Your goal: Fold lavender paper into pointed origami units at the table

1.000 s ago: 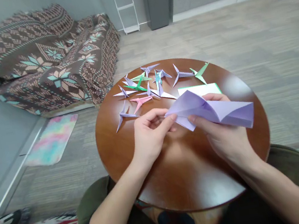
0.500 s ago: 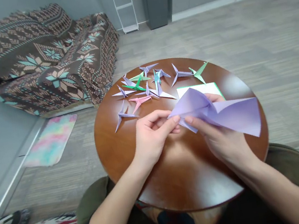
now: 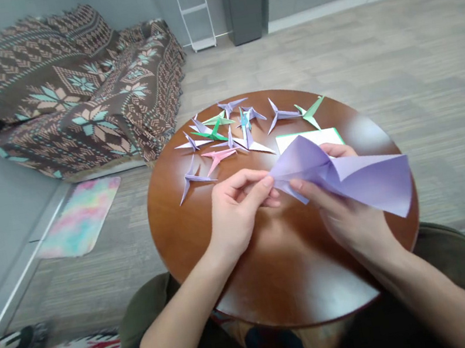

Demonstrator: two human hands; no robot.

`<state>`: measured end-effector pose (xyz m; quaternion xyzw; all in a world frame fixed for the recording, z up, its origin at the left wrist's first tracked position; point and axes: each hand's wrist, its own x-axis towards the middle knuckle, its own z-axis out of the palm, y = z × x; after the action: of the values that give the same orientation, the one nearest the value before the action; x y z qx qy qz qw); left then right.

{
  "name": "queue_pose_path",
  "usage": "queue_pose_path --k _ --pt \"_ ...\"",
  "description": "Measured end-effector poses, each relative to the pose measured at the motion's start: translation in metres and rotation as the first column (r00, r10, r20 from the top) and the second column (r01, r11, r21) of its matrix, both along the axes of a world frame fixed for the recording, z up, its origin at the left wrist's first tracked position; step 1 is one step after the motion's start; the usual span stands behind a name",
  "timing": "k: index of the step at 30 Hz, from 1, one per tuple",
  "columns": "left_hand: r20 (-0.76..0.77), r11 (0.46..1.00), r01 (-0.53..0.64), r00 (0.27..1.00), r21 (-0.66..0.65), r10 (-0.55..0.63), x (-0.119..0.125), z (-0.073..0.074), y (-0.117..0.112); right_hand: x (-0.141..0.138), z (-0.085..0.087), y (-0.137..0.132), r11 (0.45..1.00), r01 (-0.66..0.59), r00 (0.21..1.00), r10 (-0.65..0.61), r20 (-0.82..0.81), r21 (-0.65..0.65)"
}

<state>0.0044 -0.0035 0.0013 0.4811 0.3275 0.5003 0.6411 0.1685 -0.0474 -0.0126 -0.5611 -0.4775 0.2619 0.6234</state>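
A creased sheet of purple origami paper (image 3: pixel 367 178) is held in the air above the round table, its left part folded and its right part flaring out. With thumb and fingers, my left hand (image 3: pixel 240 205) pinches the paper's left corner. My right hand (image 3: pixel 346 214) grips its middle, thumb on the near side and fingers partly hidden behind the sheet. Beyond my hands lie several folded paper cranes in purple, green and pink, among them a pink crane (image 3: pixel 219 157) and a purple crane (image 3: pixel 192 179) close to my left hand.
The brown round table (image 3: pixel 183 229) stands before my knees. A white sheet stack with a green edge (image 3: pixel 311 139) lies behind the purple paper. Farther off are a sofa with a patterned cover (image 3: pixel 87 103) and a pastel mat (image 3: pixel 81 217) on the floor.
The purple paper has shifted slightly to the right, and its right end has swung outward a little. My left thumb has drawn back slightly along the corner it pinches.
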Motion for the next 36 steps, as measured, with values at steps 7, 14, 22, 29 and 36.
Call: queue_pose_path --k 7,14,22,29,36 --pt "-0.062 0.998 -0.042 0.997 0.041 0.044 -0.0002 0.002 -0.0015 0.0002 0.002 0.0003 1.0 0.025 1.0 -0.025 0.01 -0.003" --pt "-0.086 0.996 -0.058 0.994 0.062 0.063 0.0011 0.0043 -0.0015 -0.0003 0.004 0.0009 0.999 0.034 0.998 -0.034 0.058 0.008" --pt "0.002 1.0 -0.006 1.0 0.026 0.006 -0.0016 -0.0009 0.0005 -0.0013 0.0037 -0.0008 0.999 0.011 0.999 -0.012 0.033 0.039" --pt "0.037 0.999 0.047 0.998 0.027 -0.048 -0.0018 -0.0011 -0.0011 -0.0003 -0.0012 0.0007 1.0 0.029 1.0 -0.029 -0.008 0.004" --pt "-0.109 0.999 0.029 0.994 -0.019 -0.03 0.0051 0.0034 -0.0032 -0.0031 -0.0012 -0.0002 1.0 -0.013 1.0 0.013 -0.01 -0.011"
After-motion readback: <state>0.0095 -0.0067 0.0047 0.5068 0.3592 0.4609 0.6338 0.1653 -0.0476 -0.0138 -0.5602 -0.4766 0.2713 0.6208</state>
